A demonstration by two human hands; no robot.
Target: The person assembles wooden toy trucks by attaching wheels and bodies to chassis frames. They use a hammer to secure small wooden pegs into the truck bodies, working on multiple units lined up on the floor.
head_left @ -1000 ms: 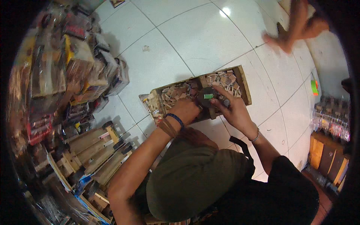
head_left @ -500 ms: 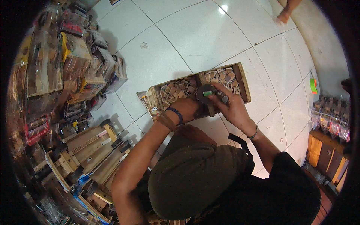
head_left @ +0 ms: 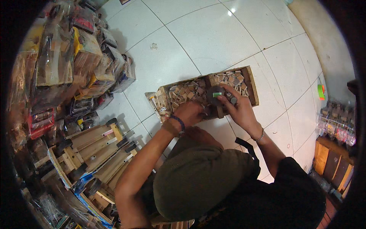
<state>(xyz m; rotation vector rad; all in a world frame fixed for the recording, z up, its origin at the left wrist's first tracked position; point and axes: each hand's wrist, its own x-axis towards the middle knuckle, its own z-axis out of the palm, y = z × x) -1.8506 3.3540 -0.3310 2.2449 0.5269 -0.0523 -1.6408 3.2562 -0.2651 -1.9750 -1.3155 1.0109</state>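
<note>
Right hand (head_left: pixel 239 110): gripped a dark tool (head_left: pixel 218 96), unmoved over the tray (head_left: pixel 251 86).
Left hand (head_left: pixel 189 113): closed among wooden pieces (head_left: pixel 187 91), shifted slightly.

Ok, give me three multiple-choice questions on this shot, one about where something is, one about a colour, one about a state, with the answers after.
1. Where does the wooden tray of small wooden pieces sit?
A. on the white tiled floor
B. on a shelf
C. on a chair

2. What colour is the small patch on the dark round object that the right hand holds?
A. red
B. green
C. yellow

3. What is the left hand doing?
A. hanging clear of the tray
B. resting at the tray's near edge
C. holding a plastic-wrapped box

Answers: 1 A, the tray lies flat on the tiled floor. 2 B, a bright green patch shows on the object. 3 B, its fingers lie on the near edge among the pieces.
</note>
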